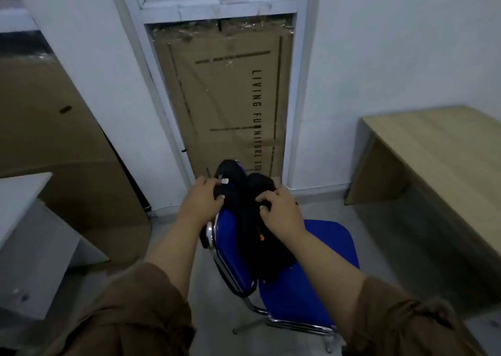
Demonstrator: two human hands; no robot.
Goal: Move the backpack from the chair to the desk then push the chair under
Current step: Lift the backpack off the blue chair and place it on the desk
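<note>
As the black backpack (252, 220) sits propped on the blue chair (306, 282), the left hand (202, 202) and right hand (280, 213) clamp its top; next, likely, a lift right to the wooden surface (444, 149).

Cardboard box (225, 98) in window frame: "LIVING FURNITURE SO…" printed vertically, end hidden.

Backpack (252, 220) matt black cloth; chair (311, 274) blue fabric, glossy chrome frame; desk (447, 149) matt wood-look.
</note>
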